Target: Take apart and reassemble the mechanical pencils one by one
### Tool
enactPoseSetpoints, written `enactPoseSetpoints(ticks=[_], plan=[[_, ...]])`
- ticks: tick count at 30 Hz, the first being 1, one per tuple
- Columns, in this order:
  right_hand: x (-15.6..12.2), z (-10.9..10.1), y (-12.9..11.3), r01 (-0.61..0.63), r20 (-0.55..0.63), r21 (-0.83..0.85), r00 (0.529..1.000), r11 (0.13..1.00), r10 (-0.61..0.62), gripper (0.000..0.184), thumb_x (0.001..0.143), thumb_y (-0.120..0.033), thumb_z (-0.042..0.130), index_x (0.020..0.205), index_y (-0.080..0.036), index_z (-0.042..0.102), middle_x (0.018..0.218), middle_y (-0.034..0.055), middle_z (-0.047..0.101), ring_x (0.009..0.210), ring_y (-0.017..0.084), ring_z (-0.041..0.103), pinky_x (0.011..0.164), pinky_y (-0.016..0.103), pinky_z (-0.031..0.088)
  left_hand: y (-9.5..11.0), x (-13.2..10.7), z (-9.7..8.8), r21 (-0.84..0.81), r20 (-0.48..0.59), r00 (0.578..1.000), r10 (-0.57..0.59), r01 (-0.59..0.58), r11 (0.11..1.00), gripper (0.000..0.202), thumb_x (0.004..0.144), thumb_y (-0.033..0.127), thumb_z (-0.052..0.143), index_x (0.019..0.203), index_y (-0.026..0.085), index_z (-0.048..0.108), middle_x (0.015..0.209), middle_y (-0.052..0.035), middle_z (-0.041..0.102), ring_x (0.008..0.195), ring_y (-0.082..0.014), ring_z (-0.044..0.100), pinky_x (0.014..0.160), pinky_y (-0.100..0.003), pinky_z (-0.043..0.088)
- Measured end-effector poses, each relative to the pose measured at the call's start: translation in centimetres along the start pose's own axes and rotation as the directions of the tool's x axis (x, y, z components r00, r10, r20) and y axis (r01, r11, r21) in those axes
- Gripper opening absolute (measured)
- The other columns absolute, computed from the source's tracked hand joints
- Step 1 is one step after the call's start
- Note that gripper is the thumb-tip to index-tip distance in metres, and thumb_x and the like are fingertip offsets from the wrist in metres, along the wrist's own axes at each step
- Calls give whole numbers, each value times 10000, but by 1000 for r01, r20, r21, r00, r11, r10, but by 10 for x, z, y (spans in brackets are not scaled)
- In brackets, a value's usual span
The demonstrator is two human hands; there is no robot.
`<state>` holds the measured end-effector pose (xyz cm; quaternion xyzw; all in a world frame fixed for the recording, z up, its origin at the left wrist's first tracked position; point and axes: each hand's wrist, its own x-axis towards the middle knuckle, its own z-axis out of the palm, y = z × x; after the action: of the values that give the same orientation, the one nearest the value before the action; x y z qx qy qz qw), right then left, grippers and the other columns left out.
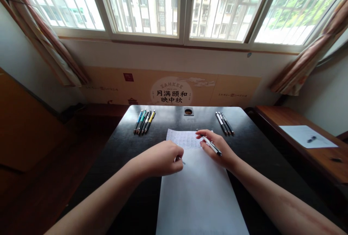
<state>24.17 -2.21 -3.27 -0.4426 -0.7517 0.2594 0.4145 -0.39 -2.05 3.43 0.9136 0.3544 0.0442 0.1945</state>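
Over the white paper on the black desk, my left hand is closed in a fist. Something small and thin pokes out between its thumb and fingers, too small to name. Across from it, my right hand grips a white and black pen, which slants with its dark end toward the lower right. The fingertips of that hand are above the part of the paper with rows of small printed or written marks. The two hands are apart, the left one slightly nearer to me.
Several pens with coloured barrels lie at the desk's back left. Several black, white and grey pens lie at the back right. A cable hole sits at the far edge. A brown side table holds another sheet with dark small items.
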Motion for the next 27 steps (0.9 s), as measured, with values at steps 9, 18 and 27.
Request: enactPoseSetpoints(ticks=[9,18,27], plan=[[1,-2,3,16,11,-25,1000,1000,-16,321,886,-181,591,1195,-250,644,1062,57,719,955,246,668,895,399,511,0,0,-1,13,2,1000,9,-9,1000,211,739,137,562,541,186,511,545,0,554,489,-136,455,476,-281,255],[-1,4,1,-7,-1,-13,1000,1000,7,326,903,-217,605,1221,-257,666,1155,89,716,977,257,666,780,367,550,1,-3,-5,51,13,1000,-12,11,999,249,737,136,556,518,194,454,499,10,509,452,-133,413,467,-286,233],[1,7,3,14,-25,158,1000,987,-10,325,911,-207,599,1231,-257,635,1185,95,693,922,220,707,713,331,570,-2,-2,-5,55,-1,1000,14,-14,998,204,759,151,571,562,188,538,548,3,562,485,-139,458,478,-280,258]])
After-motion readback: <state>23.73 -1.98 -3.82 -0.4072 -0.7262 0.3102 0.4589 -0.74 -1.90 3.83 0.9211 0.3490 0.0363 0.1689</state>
